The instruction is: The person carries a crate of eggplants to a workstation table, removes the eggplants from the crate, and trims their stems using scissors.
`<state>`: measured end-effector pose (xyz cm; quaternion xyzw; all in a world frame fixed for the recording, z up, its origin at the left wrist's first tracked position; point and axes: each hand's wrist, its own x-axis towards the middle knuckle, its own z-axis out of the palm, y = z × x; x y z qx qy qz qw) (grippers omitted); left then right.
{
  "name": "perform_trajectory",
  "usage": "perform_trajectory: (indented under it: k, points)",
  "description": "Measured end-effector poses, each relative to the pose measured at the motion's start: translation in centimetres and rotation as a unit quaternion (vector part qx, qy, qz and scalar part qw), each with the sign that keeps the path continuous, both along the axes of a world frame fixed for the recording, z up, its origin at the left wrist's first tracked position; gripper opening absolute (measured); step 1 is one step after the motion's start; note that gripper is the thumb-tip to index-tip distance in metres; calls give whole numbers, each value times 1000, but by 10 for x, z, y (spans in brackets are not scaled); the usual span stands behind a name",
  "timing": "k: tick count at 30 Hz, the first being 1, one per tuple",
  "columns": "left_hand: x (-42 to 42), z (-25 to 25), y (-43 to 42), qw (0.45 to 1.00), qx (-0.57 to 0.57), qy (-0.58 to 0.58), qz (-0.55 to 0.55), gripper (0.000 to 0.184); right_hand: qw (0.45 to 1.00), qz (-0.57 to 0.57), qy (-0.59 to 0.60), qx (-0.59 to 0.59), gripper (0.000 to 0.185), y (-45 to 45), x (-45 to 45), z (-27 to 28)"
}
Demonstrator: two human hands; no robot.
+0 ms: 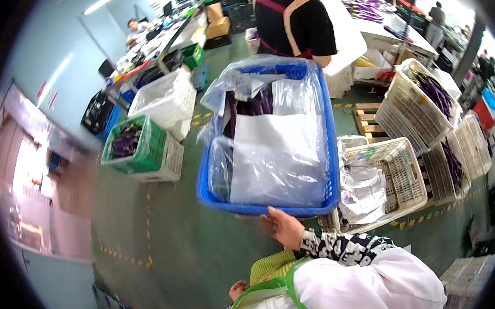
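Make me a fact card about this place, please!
Middle: blue plastic basket with long purple eggplants, flat white sheet, clear plastic film
Right hand: at the basket's near rim; grip unclear
Left hand: low, close to the body
Left side: green plastic crate of eggplants, on a white crate
Right side: cream lattice crate, crumpled white paper inside
Ahead: person in black top
Floor: green

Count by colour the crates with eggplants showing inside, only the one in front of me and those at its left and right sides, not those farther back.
Blue: 1, front crate
Green: 1, left crate
White: 2, upper right crate and lower right crate
Total: 4
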<state>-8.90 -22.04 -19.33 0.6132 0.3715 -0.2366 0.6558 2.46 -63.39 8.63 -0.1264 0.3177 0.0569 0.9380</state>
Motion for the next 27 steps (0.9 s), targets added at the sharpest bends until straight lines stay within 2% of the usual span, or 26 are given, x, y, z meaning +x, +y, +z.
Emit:
perform_trajectory:
  k: [1,2,3,4,6,7,8,9,10,11,13,15,17,20,21,23,25,27]
  points:
    - [50,14,39,999,26,-39,-21,19,999,-9,30,13,29,18,10,7]
    - [100,13,10,998,9,-56,-34,18,999,-34,19,-15,29,7,30,16]
    - [158,39,-34,997,-4,-68,-46,18,998,-56,-2,-42,30,-6,55,21]
    - [202,61,-64,995,-15,-74,-63,18,995,-83,-23,-41,31,-7,60,10]
    - [280,95,-109,989,-28,-94,-108,18,981,-141,-15,-134,33,3,70,-13]
    - [305,89,-114,960,43,-202,-190,17,949,-156,-50,-270,33,15,72,-19]
    - [334,92,-121,956,36,-202,-211,17,896,-180,-68,-400,33,27,73,-26]
    - [376,104,-138,952,16,-213,-220,17,890,-198,-65,-405,33,26,87,-16]
    - [408,116,-150,950,-2,-213,-228,18,924,-304,-20,-233,28,29,93,1]
    - [443,127,-158,947,-20,-216,-236,20,915,-400,16,-49,23,36,104,15]
    - [513,138,-184,927,-36,-236,-288,19,850,-519,89,-1,14,44,138,28]
    - [559,146,-209,886,-87,-270,-367,20,817,-564,116,-14,14,48,148,27]
    - [583,157,-237,870,-68,-249,-420,21,812,-543,200,-79,14,45,145,25]
    - [610,162,-259,837,-140,-270,-456,20,802,-556,188,-109,15,50,144,26]
    - [611,159,-265,835,-151,-268,-457,20,797,-557,187,-142,14,49,144,28]
    - [622,153,-264,845,-103,-253,-459,18,790,-559,200,-150,14,57,143,44]
    - [652,138,-255,831,-104,-314,-447,13,783,-563,229,-133,13,75,141,73]
    - [665,160,-269,811,-72,-387,-434,10,771,-574,235,-149,13,83,132,98]
